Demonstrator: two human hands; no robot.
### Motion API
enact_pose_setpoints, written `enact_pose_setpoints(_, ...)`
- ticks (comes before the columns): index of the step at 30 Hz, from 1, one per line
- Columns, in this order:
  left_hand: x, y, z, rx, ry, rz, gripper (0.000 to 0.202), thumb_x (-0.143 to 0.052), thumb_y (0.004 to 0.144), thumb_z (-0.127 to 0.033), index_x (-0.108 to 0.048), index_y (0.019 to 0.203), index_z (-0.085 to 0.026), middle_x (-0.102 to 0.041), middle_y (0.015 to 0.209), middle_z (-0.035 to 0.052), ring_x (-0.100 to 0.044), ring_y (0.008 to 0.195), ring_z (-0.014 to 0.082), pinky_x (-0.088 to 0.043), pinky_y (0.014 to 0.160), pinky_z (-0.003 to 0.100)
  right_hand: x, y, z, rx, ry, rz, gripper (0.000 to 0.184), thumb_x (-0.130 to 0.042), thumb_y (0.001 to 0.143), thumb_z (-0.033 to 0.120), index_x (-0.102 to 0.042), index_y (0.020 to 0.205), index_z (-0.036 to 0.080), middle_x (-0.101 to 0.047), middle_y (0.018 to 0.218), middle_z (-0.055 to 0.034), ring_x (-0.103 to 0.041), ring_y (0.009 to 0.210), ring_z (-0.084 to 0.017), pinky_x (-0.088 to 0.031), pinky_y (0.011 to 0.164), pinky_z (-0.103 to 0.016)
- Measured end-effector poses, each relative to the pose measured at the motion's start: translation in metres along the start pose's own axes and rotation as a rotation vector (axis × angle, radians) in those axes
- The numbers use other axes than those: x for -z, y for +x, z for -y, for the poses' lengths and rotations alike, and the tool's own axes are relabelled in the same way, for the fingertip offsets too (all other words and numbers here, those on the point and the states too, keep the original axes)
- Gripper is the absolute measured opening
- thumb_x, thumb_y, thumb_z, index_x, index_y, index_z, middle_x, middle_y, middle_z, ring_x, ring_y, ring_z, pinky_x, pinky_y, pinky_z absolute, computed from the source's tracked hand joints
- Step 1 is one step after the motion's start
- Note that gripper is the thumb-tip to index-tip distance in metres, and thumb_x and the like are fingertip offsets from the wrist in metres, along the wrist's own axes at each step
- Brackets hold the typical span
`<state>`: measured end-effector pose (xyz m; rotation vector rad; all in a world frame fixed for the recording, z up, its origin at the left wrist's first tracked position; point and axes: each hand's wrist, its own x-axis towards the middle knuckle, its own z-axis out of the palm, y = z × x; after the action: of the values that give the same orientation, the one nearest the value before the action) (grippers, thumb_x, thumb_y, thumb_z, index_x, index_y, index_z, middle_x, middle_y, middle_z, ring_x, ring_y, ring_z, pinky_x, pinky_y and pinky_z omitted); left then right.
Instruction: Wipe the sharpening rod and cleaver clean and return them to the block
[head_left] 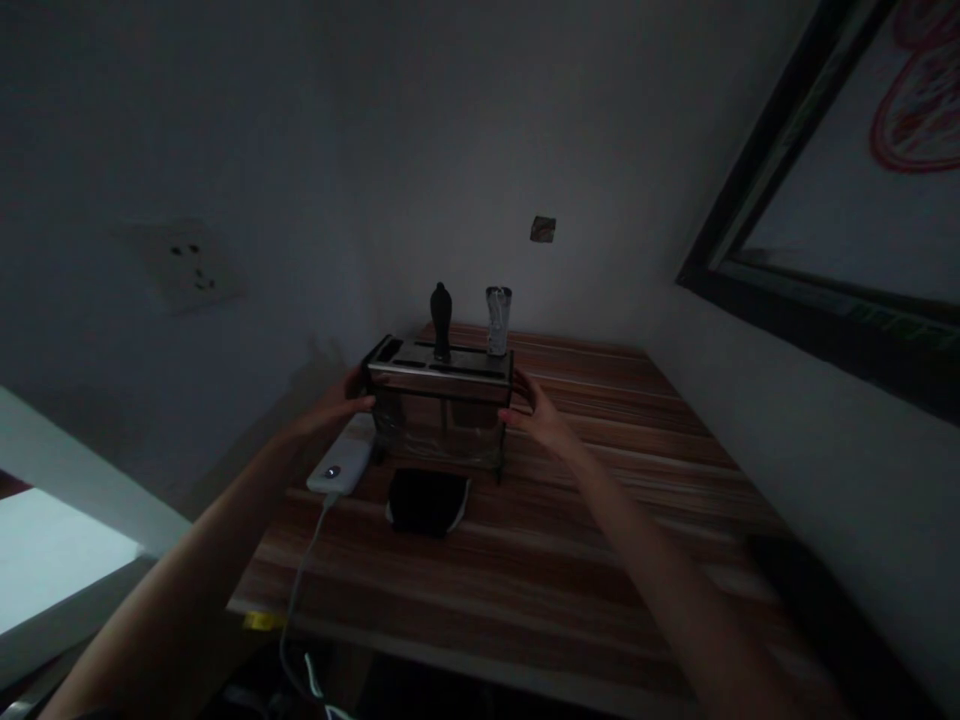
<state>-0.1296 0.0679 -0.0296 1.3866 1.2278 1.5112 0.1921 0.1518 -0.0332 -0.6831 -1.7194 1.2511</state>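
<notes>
In dim light a metal knife rack (439, 385) with a slotted top stands on a striped wooden table (600, 480). A dark knife handle (441, 318) and a pale handle (498, 318) stick up from its slots. My left hand (341, 400) grips the rack's left end, fingers curled round it. My right hand (536, 410) holds the right end the same way.
A white power bank (341, 466) with a lit dot and a trailing cable lies left of the rack. A black pouch (427, 500) lies in front of it. A wall socket (191, 262) is on the left wall. A framed picture (847, 190) hangs on the right wall.
</notes>
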Motion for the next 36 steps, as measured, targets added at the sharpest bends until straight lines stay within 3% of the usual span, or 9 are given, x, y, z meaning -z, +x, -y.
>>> enact_pose_setpoints(7,0.011,0.012,0.006,0.113,-0.035,0.092,0.065,-0.081,0.049,-0.037,-0.064,0.111,-0.024,-0.067,0.114,0.0062,-0.054,0.115,0.0342,-0.037,0.103,0.047,0.0,0.0,0.005,-0.047,0.077,0.065,0.088,-0.081,0.055,0.04,-0.04,0.131,0.024,-0.044,0.137,-0.0107,-0.043,0.124,-0.024,-0.037,0.104,-0.042)
enact_pose_setpoints(12,0.015,0.019,0.002,0.176,-0.009,0.154,0.067,-0.082,0.044,-0.033,-0.065,0.109,-0.024,-0.07,0.107,0.0067,-0.059,0.106,0.0357,-0.048,0.091,0.045,-0.003,0.001,0.008,-0.043,0.095,0.022,0.08,-0.082,0.054,0.035,-0.048,0.125,0.022,-0.053,0.128,-0.0096,-0.049,0.119,-0.024,-0.037,0.104,-0.042)
enact_pose_setpoints(20,0.01,0.02,0.007,0.151,-0.077,0.132,0.053,-0.08,0.045,-0.032,-0.068,0.096,-0.021,-0.073,0.095,0.0068,-0.063,0.099,0.0331,-0.054,0.081,0.038,-0.003,0.001,0.01,-0.074,0.157,-0.01,0.076,-0.083,0.052,0.027,-0.052,0.121,0.022,-0.057,0.125,-0.0082,-0.051,0.117,-0.023,-0.039,0.101,-0.04)
enact_pose_setpoints(27,-0.011,0.024,-0.01,0.096,-0.091,0.113,0.055,-0.079,0.047,-0.029,-0.066,0.1,-0.02,-0.073,0.093,0.0057,-0.062,0.103,0.0331,-0.052,0.085,0.039,0.013,0.0,0.01,-0.048,0.158,-0.063,0.075,-0.083,0.05,0.029,-0.054,0.12,0.024,-0.059,0.121,-0.0059,-0.052,0.114,-0.023,-0.04,0.1,-0.039)
enact_pose_setpoints(36,-0.06,0.033,-0.014,0.035,-0.091,0.209,0.07,-0.081,0.05,-0.033,-0.06,0.115,-0.019,-0.069,0.108,0.0081,-0.047,0.121,0.0353,-0.038,0.102,0.044,0.068,-0.011,0.011,0.022,0.094,-0.097,0.069,-0.082,0.054,0.034,-0.057,0.117,0.027,-0.059,0.124,-0.0037,-0.051,0.117,-0.024,-0.039,0.101,-0.04)
